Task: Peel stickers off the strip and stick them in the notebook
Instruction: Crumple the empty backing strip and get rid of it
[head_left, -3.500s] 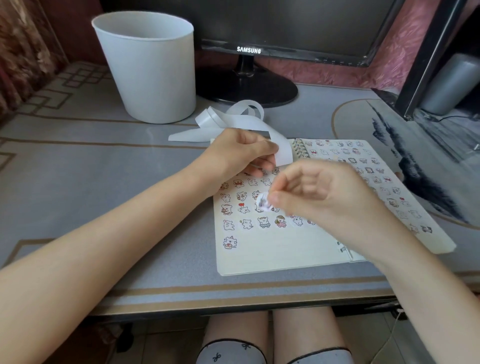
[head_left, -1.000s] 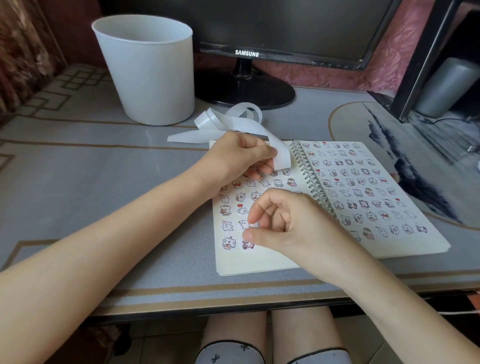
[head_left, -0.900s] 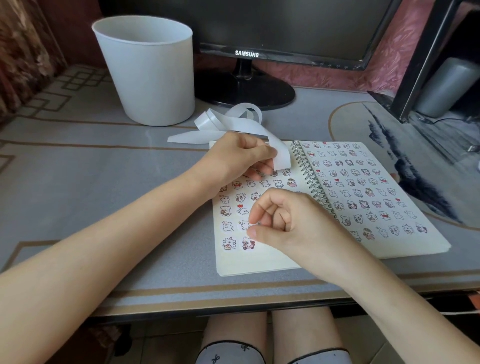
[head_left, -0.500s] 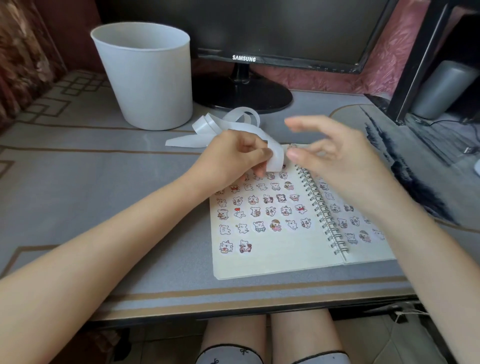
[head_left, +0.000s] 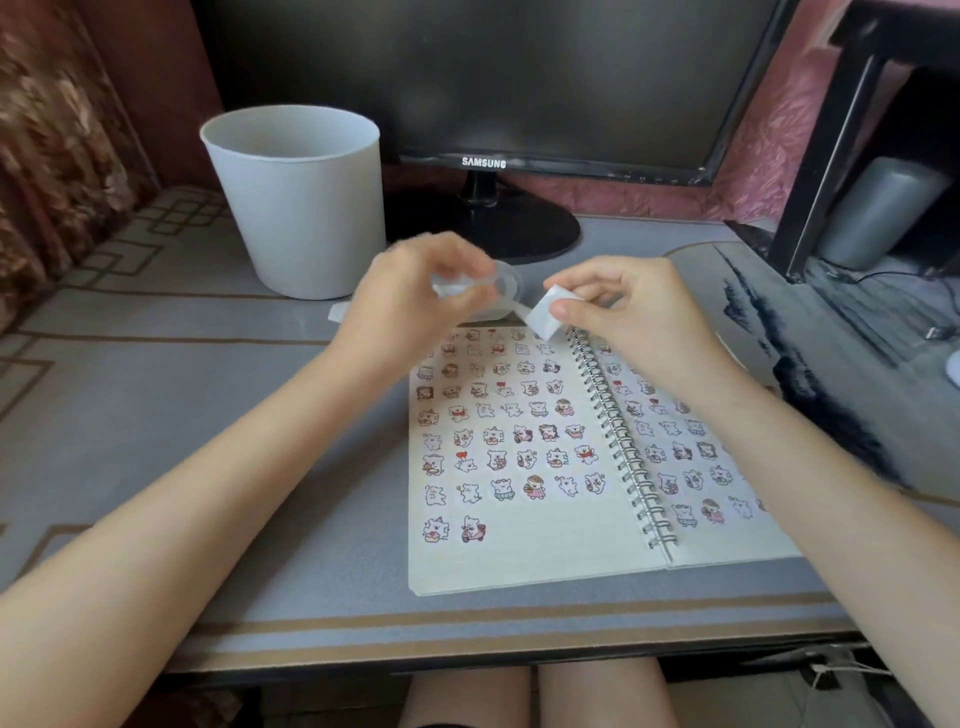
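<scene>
Left hand (head_left: 410, 296): raised above the far edge of the notebook and blurred; its fingers (head_left: 460, 262) are curled in, gripping the strip between thumb and fingertips.
Right hand (head_left: 631, 312): raised just to the right of the left hand; thumb and forefinger are pinched together on the strip's free end, and the other fingers (head_left: 605, 291) are loosely bent behind them.
Strip (head_left: 540, 314): white, held in the air between the two hands; it curls in a loop beside the left hand, and a further length lies on the worktop (head_left: 156, 415) behind that wrist.
Notebook (head_left: 545, 551): spiral-bound, open flat on the worktop under the hands, near the front edge.
Stickers (head_left: 498, 434): small cartoon figures in rows on both pages; the lowest row of the left page has two, at its left end.
Bin (head_left: 298, 202): white, upright, left of the monitor (head_left: 483, 78).
</scene>
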